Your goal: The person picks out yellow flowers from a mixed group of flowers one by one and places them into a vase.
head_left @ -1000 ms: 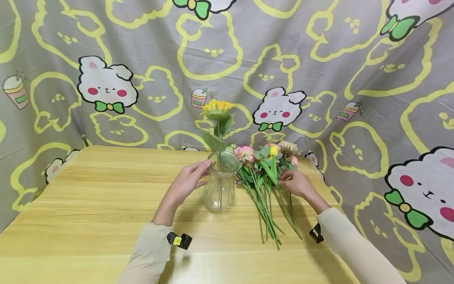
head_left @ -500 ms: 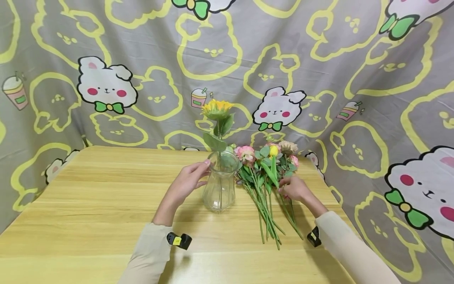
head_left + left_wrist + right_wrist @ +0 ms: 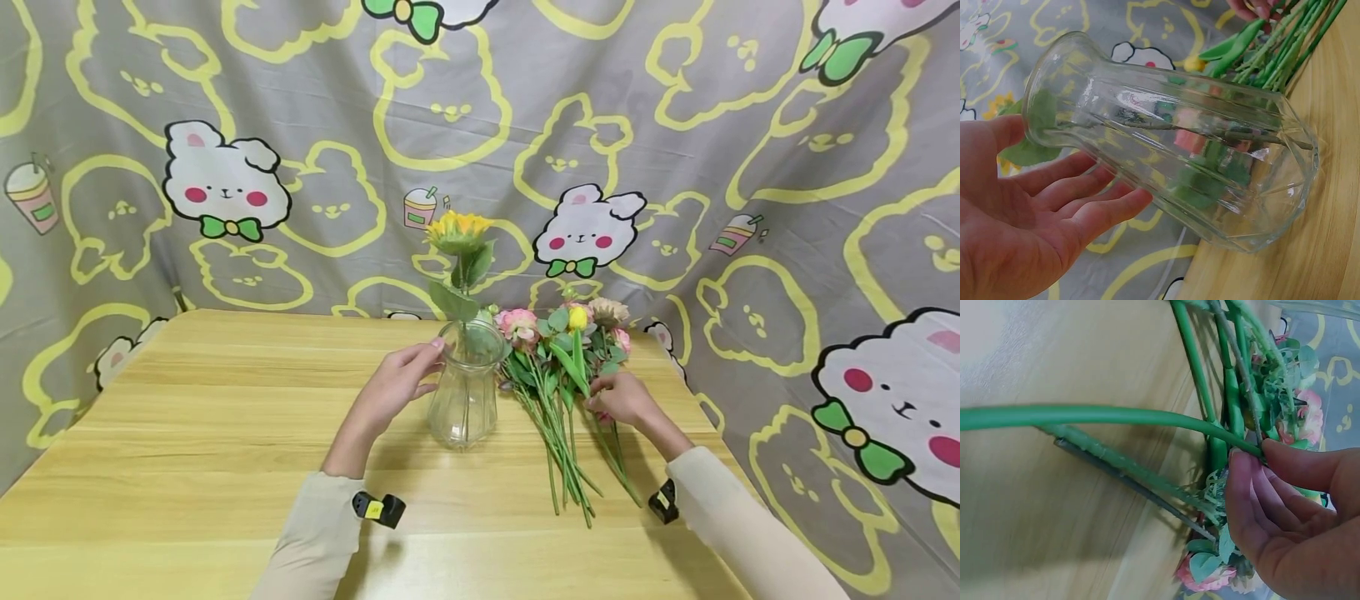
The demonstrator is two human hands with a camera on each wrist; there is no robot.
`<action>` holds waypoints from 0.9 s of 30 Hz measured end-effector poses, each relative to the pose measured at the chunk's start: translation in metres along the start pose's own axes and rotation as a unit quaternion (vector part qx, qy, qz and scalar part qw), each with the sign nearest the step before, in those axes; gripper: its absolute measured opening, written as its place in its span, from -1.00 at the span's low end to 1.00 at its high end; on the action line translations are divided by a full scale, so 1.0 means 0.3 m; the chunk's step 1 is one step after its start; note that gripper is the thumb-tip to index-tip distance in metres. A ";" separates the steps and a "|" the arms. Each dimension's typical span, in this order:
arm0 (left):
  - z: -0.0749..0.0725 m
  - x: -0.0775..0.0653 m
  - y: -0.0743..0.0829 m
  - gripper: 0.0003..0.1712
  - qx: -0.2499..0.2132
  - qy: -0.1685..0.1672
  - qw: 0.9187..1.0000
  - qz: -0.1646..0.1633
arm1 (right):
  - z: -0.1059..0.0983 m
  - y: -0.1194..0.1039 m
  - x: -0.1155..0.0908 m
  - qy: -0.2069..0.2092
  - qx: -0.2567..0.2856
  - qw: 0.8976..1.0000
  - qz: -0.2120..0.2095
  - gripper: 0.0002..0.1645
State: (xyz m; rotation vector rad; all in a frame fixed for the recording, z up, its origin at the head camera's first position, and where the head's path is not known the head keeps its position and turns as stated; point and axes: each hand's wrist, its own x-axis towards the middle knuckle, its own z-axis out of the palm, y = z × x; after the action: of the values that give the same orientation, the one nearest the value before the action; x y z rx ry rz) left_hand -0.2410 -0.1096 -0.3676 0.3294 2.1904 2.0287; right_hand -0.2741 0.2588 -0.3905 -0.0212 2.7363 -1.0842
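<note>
At three o'clock from the glass vase (image 3: 463, 404), the right hand (image 3: 1294, 515) has its grip pinching a green stem (image 3: 1116, 415); pulled fast, it could drag crossing flowers (image 3: 546, 379) along. The left hand (image 3: 397, 379), grip spread, touches the vase at nine o'clock, so a knock might topple it.

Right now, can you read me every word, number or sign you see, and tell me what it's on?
No word, number or brand can be read clearly.
Yellow sticker on the black gadget at the left sleeve: dark marks, too small to read.
Green labels on the cups printed on the curtain: no readable writing.
Vase, flowers and table: no writing I can see.
</note>
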 end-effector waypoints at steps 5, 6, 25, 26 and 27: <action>0.001 0.000 0.005 -0.30 -0.004 0.002 1.000 -0.005 | -0.001 -0.018 -0.002 0.009 0.002 1.000 -0.005 -0.75; 0.001 0.000 0.005 -0.30 -0.004 0.001 1.000 -0.006 | -0.003 -0.023 -0.003 0.012 -0.002 1.000 -0.008 -0.74; 0.000 0.000 0.001 -0.30 -0.012 -0.001 1.000 -0.004 | -0.031 -0.144 -0.012 0.046 0.081 0.995 -0.022 -0.76; 0.000 0.001 0.000 -0.30 -0.011 0.000 1.000 -0.003 | -0.032 -0.149 -0.013 0.048 0.078 0.996 -0.025 -0.75; 0.000 0.001 0.000 -0.30 -0.010 0.000 1.000 -0.002 | -0.033 -0.152 -0.013 0.052 0.074 0.996 -0.026 -0.76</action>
State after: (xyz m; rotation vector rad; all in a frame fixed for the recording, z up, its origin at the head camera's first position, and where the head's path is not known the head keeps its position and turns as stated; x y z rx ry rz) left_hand -0.2412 -0.1094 -0.3676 0.3225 2.1673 2.0466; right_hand -0.2749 0.2324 -0.3518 -0.0133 2.7513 -1.3368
